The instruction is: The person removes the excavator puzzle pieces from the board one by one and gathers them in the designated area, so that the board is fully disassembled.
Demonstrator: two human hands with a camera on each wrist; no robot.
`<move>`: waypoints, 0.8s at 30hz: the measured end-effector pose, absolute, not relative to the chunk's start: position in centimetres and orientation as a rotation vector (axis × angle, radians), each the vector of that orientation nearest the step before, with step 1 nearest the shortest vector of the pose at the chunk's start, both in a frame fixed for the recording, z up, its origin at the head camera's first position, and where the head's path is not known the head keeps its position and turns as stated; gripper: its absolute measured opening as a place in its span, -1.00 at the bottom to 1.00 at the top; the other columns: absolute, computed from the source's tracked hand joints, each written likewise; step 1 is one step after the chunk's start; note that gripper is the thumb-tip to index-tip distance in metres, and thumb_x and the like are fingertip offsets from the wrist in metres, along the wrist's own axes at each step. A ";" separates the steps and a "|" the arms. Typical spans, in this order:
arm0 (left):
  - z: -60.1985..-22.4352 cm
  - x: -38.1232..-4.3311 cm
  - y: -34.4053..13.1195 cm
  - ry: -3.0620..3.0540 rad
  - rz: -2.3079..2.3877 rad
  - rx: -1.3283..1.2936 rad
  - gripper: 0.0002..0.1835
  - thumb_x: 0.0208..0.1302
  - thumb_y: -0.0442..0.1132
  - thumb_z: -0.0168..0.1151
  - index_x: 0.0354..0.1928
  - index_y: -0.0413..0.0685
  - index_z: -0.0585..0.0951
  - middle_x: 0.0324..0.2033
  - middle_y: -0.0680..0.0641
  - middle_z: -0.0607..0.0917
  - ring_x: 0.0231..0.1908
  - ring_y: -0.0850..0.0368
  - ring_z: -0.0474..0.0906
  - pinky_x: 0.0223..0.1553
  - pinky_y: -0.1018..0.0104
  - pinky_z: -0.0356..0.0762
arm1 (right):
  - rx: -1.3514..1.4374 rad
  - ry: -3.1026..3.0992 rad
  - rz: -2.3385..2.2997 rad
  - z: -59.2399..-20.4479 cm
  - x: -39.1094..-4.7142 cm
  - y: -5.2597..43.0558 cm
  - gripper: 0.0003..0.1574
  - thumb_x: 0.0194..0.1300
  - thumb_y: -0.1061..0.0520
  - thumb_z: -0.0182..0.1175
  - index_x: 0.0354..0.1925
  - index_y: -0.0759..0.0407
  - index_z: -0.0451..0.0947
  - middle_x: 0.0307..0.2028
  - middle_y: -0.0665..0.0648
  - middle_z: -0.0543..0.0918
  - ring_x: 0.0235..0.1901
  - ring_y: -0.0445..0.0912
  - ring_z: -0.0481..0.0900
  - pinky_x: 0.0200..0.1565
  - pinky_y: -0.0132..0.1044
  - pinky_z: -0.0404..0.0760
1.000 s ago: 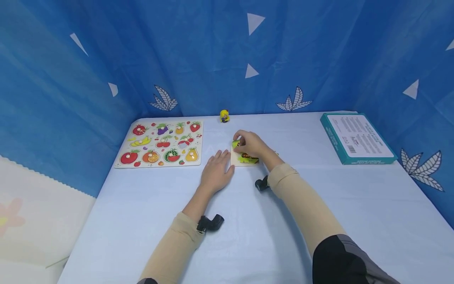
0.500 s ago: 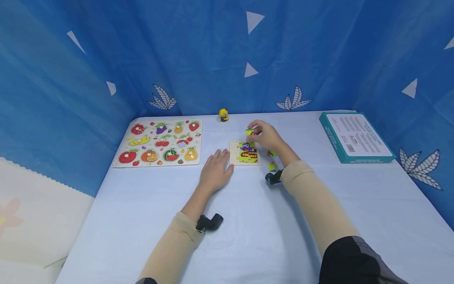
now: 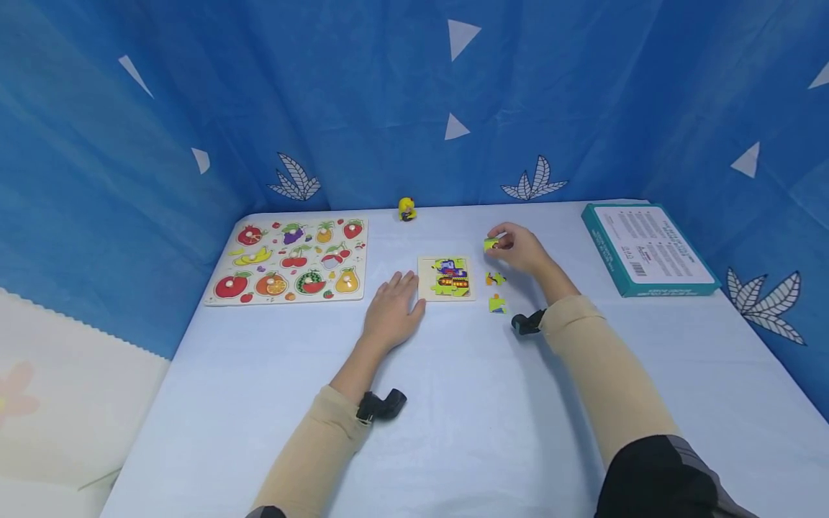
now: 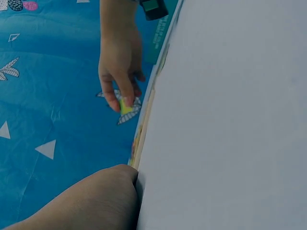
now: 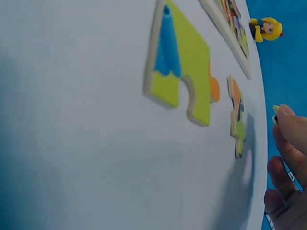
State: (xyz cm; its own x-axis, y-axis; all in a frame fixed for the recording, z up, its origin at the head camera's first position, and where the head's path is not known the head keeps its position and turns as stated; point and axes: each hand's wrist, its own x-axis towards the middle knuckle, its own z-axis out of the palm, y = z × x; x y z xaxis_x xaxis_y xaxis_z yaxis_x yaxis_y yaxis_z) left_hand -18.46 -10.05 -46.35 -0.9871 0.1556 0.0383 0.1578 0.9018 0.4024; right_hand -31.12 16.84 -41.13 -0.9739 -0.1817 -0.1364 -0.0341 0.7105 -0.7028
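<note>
I see the pale square puzzle board (image 3: 424,279) lying flat, partly filled with a purple-and-orange vehicle on yellow-green. At its 2 o'clock, 1 yellow-green piece (image 3: 490,245) is held aloft, pinched in the right hand (image 3: 522,250). I make out 2 loose pieces lying flat: an orange-marked piece (image 5: 238,111) at 3 o'clock, a blue-marked piece (image 5: 189,57) at 4.

The left forearm (image 3: 316,450) slants inward and forward, and the left hand (image 3: 391,311) lies palm down, fingers straight and pointing ahead, thumb spread toward the right. The right forearm (image 3: 612,381) slants in from the other side and reaches farther forward. The right hand (image 3: 521,248), well apart from the left, holds a pinch between thumb and fingertip, with the remaining fingers bent behind
</note>
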 end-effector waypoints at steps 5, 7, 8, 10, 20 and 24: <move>-46.3 -18.4 -10.1 -3.060 -0.649 -0.252 -0.33 0.48 0.14 -0.08 0.51 0.02 0.23 0.53 0.03 0.20 0.57 0.05 -0.04 0.58 0.08 -0.13 | -0.179 2.712 -1.048 -41.5 -30.9 17.1 -0.56 0.33 0.08 0.30 0.14 0.06 0.48 -0.09 0.21 0.55 -0.09 0.06 0.46 0.00 -0.12 0.50; -46.3 -18.4 -10.1 -3.061 -0.652 -0.250 -0.33 0.48 0.13 -0.08 0.51 0.02 0.23 0.53 0.03 0.20 0.57 0.05 -0.05 0.58 0.08 -0.13 | -0.168 2.707 -1.032 -41.7 -30.9 17.1 -0.57 0.33 0.07 0.31 0.13 0.05 0.48 -0.10 0.20 0.55 -0.10 0.06 0.47 -0.02 -0.13 0.50; -46.3 -18.4 -10.1 -3.062 -0.653 -0.249 -0.33 0.48 0.14 -0.08 0.51 0.02 0.23 0.53 0.03 0.20 0.57 0.06 -0.05 0.58 0.09 -0.13 | -0.162 2.705 -1.024 -41.9 -31.0 17.1 -0.57 0.32 0.06 0.31 0.13 0.04 0.48 -0.10 0.19 0.55 -0.11 0.06 0.47 -0.02 -0.13 0.50; -46.2 -18.4 -10.0 -3.058 -0.655 -0.249 -0.33 0.48 0.13 -0.08 0.51 0.01 0.24 0.53 0.03 0.21 0.57 0.06 -0.04 0.58 0.08 -0.12 | -0.146 2.701 -1.008 -42.1 -31.1 17.1 -0.57 0.32 0.04 0.32 0.12 0.02 0.49 -0.10 0.18 0.55 -0.11 0.06 0.47 -0.03 -0.14 0.50; -46.2 -18.4 -10.0 -3.059 -0.649 -0.246 -0.34 0.48 0.13 -0.08 0.51 0.01 0.24 0.53 0.03 0.21 0.57 0.07 -0.05 0.58 0.09 -0.12 | -0.158 2.723 -0.963 -42.4 -30.9 17.0 -0.56 0.31 0.03 0.33 0.11 0.00 0.48 -0.12 0.17 0.55 -0.13 0.05 0.48 -0.06 -0.16 0.52; -46.3 -18.4 -10.0 -3.060 -0.653 -0.244 -0.34 0.48 0.13 -0.09 0.51 0.01 0.24 0.53 0.03 0.21 0.57 0.06 -0.05 0.58 0.09 -0.12 | -0.185 2.764 -0.932 -42.6 -30.8 16.9 -0.57 0.30 0.03 0.34 0.10 0.00 0.50 -0.08 0.16 0.54 -0.09 0.05 0.47 -0.01 -0.11 0.54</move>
State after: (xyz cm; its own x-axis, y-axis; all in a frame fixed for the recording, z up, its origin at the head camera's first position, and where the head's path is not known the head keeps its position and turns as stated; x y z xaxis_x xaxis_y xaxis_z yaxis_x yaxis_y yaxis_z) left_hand -18.38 -10.03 -46.26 -0.9880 0.1506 0.0355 0.1520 0.9014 0.4054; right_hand -30.82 16.92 -42.61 -0.9681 -0.1880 -0.1658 -0.0492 0.7912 -0.6096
